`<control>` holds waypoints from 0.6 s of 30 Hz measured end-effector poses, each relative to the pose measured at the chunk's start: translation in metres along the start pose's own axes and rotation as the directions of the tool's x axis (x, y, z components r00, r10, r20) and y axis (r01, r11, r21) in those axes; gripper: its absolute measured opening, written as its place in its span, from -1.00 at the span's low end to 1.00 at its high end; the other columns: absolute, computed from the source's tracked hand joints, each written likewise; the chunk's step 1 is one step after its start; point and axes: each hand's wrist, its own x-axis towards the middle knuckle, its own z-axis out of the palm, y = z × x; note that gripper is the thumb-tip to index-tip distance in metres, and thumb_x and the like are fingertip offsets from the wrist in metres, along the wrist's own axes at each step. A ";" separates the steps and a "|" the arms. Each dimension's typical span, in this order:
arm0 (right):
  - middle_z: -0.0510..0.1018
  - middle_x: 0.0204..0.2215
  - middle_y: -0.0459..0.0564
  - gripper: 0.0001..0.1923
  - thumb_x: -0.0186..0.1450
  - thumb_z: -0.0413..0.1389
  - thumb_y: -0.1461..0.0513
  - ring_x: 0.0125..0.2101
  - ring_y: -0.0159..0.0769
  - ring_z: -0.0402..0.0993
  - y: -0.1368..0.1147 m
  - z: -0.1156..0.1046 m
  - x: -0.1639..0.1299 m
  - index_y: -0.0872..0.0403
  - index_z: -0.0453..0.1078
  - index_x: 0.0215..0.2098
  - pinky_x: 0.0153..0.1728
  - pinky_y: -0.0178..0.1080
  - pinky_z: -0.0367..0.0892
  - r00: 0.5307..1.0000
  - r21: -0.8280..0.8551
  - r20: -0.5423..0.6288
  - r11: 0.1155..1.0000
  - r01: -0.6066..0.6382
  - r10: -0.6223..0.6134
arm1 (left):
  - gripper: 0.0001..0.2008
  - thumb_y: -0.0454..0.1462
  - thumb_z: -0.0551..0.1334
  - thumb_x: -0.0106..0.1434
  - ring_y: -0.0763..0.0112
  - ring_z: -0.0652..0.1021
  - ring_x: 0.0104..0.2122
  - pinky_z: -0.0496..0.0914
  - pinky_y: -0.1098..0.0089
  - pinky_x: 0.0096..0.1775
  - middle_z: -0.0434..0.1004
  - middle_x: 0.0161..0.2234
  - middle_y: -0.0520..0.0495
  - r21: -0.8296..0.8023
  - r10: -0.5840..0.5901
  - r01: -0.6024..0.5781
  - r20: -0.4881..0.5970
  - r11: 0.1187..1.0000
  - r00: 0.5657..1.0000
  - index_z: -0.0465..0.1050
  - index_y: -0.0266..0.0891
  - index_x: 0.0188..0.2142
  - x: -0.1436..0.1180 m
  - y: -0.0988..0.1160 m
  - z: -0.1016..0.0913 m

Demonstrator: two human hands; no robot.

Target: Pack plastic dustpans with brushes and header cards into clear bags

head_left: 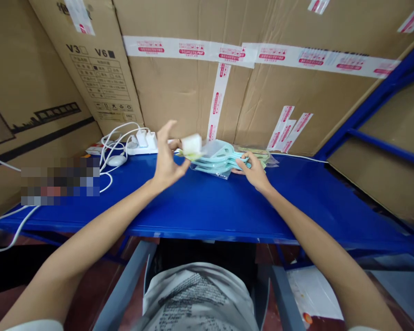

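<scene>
My left hand (166,158) is raised over the back of the blue table, its forefinger pointing up. Between its other fingers and thumb is a small white thing with a yellow-green underside (192,145), smeared by motion, so its kind is unclear. Just right of it lies a stack of flat light-blue plastic pieces with handles (215,158), partly in clear plastic bags. My right hand (253,171) is closed round the handle ends of this stack. Behind that hand, a greenish-yellow packet in clear plastic (262,157) is partly hidden.
Cardboard walls (179,92) with white-and-red tape stand behind the blue table (207,207). At the left back are a white power strip (143,146), tangled white cables (106,147) and a white mouse (117,160). A blue metal frame (372,105) rises at right.
</scene>
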 end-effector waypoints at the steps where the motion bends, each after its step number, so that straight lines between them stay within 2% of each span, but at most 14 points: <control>1: 0.47 -0.36 -0.16 -0.47 0.22 0.38 -0.16 -0.46 -0.31 0.60 0.001 0.002 -0.001 -0.06 0.23 -0.22 -0.43 -0.15 0.69 1.000 -0.041 0.002 0.999 0.006 -0.006 | 0.00 -0.38 0.36 0.27 0.04 0.50 0.20 0.57 0.16 0.05 0.14 0.40 -0.35 0.019 0.066 -0.068 0.101 0.997 0.993 -0.22 0.03 0.51 -0.004 0.009 0.004; 2: 0.48 -0.41 -0.17 -0.49 0.27 0.33 -0.17 -0.50 -0.29 0.59 0.001 0.004 -0.002 -0.07 0.22 -0.19 -0.51 -0.20 0.64 1.000 -0.092 0.011 0.996 0.012 -0.011 | -0.04 -0.44 0.32 0.26 0.03 0.50 0.21 0.57 0.17 0.05 0.23 0.36 -0.32 0.020 0.127 -0.134 0.215 0.991 0.968 -0.11 0.01 0.50 -0.008 0.017 0.008; 3: 0.49 -0.47 -0.20 -0.52 0.31 0.29 -0.17 -0.55 -0.28 0.58 0.001 0.004 -0.003 -0.08 0.21 -0.15 -0.59 -0.24 0.58 1.000 -0.147 0.027 0.989 0.016 -0.012 | -0.11 -0.49 0.28 0.25 0.05 0.52 0.20 0.57 0.19 0.04 0.30 0.32 -0.30 0.009 0.175 -0.189 0.336 0.982 0.925 0.01 -0.02 0.47 -0.013 0.024 0.012; 4: 0.48 -0.53 -0.22 -0.54 0.34 0.25 -0.17 -0.60 -0.27 0.56 0.001 0.003 -0.003 -0.09 0.21 -0.12 -0.66 -0.27 0.50 0.999 -0.200 0.046 0.980 0.019 -0.011 | -0.17 -0.52 0.24 0.24 0.08 0.55 0.16 0.57 0.21 0.03 0.33 0.30 -0.29 -0.011 0.204 -0.225 0.469 0.974 0.859 0.12 -0.04 0.44 -0.017 0.030 0.015; 6: 0.47 -0.60 -0.25 -0.54 0.37 0.22 -0.16 -0.69 -0.27 0.48 0.001 -0.002 -0.005 -0.09 0.21 -0.02 -0.73 -0.30 0.37 0.997 -0.271 0.079 0.962 0.022 0.000 | -0.27 -0.53 0.22 0.24 0.14 0.60 0.07 0.57 0.25 -0.02 0.35 0.29 -0.29 -0.056 0.198 -0.217 0.667 0.975 0.719 0.26 -0.10 0.36 -0.021 0.039 0.019; 7: 0.47 -0.62 -0.25 -0.49 0.37 0.23 -0.16 -0.73 -0.27 0.43 0.000 -0.004 -0.006 -0.09 0.21 0.05 -0.73 -0.29 0.33 0.995 -0.292 0.094 0.956 0.015 0.014 | -0.29 -0.51 0.25 0.24 0.13 0.61 0.05 0.57 0.26 -0.03 0.35 0.29 -0.30 -0.077 0.180 -0.181 0.724 0.981 0.666 0.28 -0.11 0.35 -0.021 0.042 0.019; 8: 0.46 -0.64 -0.25 -0.41 0.35 0.26 -0.16 -0.76 -0.27 0.38 -0.001 -0.007 -0.006 -0.07 0.20 0.14 -0.71 -0.27 0.32 0.993 -0.310 0.113 0.951 0.002 0.034 | -0.29 -0.46 0.31 0.23 0.11 0.60 0.07 0.57 0.24 -0.01 0.34 0.30 -0.31 -0.103 0.163 -0.130 0.759 0.986 0.631 0.28 -0.12 0.35 -0.020 0.044 0.019; 10: 0.42 -0.67 -0.24 -0.24 0.31 0.31 -0.16 -0.78 -0.25 0.33 -0.006 -0.013 -0.007 -0.01 0.18 0.28 -0.63 -0.20 0.37 0.987 -0.373 0.142 0.928 -0.015 0.073 | -0.20 -0.34 0.45 0.22 0.03 0.54 0.19 0.53 0.17 0.10 0.33 0.32 -0.32 -0.179 0.154 -0.019 0.781 0.984 0.605 0.23 -0.10 0.40 -0.014 0.043 0.014; 12: 0.38 -0.69 -0.21 -0.17 0.29 0.33 -0.17 -0.71 -0.17 0.37 -0.015 -0.016 -0.008 0.06 0.23 0.32 -0.48 -0.12 0.43 0.992 -0.489 0.119 0.872 0.015 0.050 | -0.10 -0.19 0.55 0.19 -0.03 0.45 0.30 0.43 0.07 0.25 0.34 0.34 -0.33 -0.263 0.170 0.065 0.773 0.963 0.612 0.21 -0.08 0.43 -0.008 0.039 0.008; 14: 0.39 -0.65 -0.13 -0.24 0.31 0.30 -0.18 -0.57 -0.05 0.48 -0.027 -0.016 -0.010 0.08 0.33 0.27 -0.32 -0.07 0.45 0.997 -0.615 0.036 0.785 0.076 -0.068 | -0.12 -0.12 0.57 0.17 -0.03 0.44 0.32 0.35 0.03 0.31 0.39 0.32 -0.32 -0.311 0.188 0.109 0.781 0.944 0.596 0.28 -0.07 0.41 -0.004 0.033 0.005; 16: 0.46 -0.56 -0.02 -0.36 0.37 0.22 -0.18 -0.41 0.02 0.54 -0.039 -0.014 -0.015 0.04 0.40 0.21 -0.22 -0.07 0.42 0.975 -0.701 -0.031 0.700 0.137 -0.222 | -0.25 -0.14 0.54 0.22 0.01 0.50 0.27 0.37 0.06 0.28 0.47 0.28 -0.29 -0.302 0.185 0.129 0.815 0.945 0.550 0.38 -0.08 0.34 -0.004 0.027 0.004; 18: 0.52 -0.49 0.02 -0.50 0.45 0.12 -0.15 -0.36 -0.01 0.53 -0.050 -0.008 -0.020 -0.01 0.46 0.14 -0.21 -0.11 0.39 0.946 -0.722 -0.007 0.656 0.220 -0.325 | -0.40 -0.18 0.50 0.27 0.06 0.55 0.18 0.42 0.13 0.20 0.55 0.19 -0.25 -0.254 0.161 0.122 0.850 0.959 0.501 0.47 -0.11 0.27 -0.005 0.024 0.006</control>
